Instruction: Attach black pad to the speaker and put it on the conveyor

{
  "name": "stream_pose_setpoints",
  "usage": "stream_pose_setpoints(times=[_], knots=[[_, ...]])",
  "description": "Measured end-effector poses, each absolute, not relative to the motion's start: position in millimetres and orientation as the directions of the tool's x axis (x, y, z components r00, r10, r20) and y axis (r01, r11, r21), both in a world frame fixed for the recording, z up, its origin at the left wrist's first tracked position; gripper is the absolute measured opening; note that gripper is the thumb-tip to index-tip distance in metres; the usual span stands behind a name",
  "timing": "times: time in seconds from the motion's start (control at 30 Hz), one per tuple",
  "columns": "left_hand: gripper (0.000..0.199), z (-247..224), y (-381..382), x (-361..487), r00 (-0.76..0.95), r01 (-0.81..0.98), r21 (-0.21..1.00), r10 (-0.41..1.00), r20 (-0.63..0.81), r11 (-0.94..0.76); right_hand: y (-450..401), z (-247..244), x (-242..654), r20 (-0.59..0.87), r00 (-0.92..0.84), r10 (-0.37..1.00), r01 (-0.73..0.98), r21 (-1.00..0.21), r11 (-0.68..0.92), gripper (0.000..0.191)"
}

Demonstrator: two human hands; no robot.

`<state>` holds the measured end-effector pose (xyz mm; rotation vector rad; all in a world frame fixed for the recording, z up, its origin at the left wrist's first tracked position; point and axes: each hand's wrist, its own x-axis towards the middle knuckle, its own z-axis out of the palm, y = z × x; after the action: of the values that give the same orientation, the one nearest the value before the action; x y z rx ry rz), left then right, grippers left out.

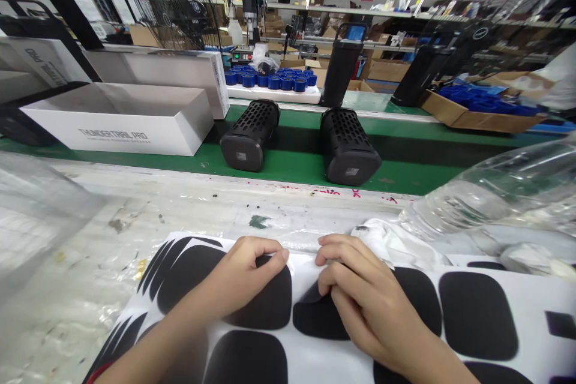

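Observation:
A white sheet of rounded black stickers (479, 315) lies in front of me, its left side stacked in fanned layers. My left hand (249, 273) rests over the sheet's upper part, fingers curled and thumb tip close to the index finger; whatever is between them is hidden. My right hand (366, 300) is bent over a black sticker (317, 318) near the middle. The sticker's upper corner is lifted and folded back at my fingertips, which close on it. Its lower part still lies on the white backing.
Two black perforated speakers (243, 144) (351, 156) lie on the green conveyor belt (292, 162). A white open box (135, 126) stands left. Behind are blue rings (274, 81) and upright black speakers (342, 72). A clear plastic bag (490, 186) and white cloth (391, 240) lie right.

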<state>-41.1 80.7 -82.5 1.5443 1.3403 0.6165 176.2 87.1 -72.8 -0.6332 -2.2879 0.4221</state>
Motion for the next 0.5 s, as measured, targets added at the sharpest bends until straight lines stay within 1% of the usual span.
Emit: stream_pose_setpoints(times=[0.1, 0.23, 0.37, 0.5], knots=[[0.041, -83.1, 81.2, -41.2, 0.259, 0.472, 0.88, 0.943, -0.207, 0.063, 87.0, -72.5, 176.7, 0.48, -0.658, 0.581, 0.322, -0.517, 0.793, 0.023], [0.042, -84.8, 81.3, -42.1, 0.242, 0.5, 0.865, 0.949, -0.199, 0.054, 86.5, -74.7, 174.9, 0.38, -0.683, 0.624, 0.405, -0.514, 0.756, 0.021], [0.041, -85.0, 80.7, -42.7, 0.233, 0.509, 0.859, 0.953, -0.196, 0.053, 86.4, -79.2, 172.9, 0.349, -0.666, 0.66, 0.463, -0.501, 0.732, 0.015], [0.04, -84.5, 80.9, -42.1, 0.229, 0.522, 0.852, 0.956, -0.186, 0.041, 87.4, -81.7, 173.1, 0.335, -0.67, 0.662, 0.474, -0.494, 0.729, 0.017]])
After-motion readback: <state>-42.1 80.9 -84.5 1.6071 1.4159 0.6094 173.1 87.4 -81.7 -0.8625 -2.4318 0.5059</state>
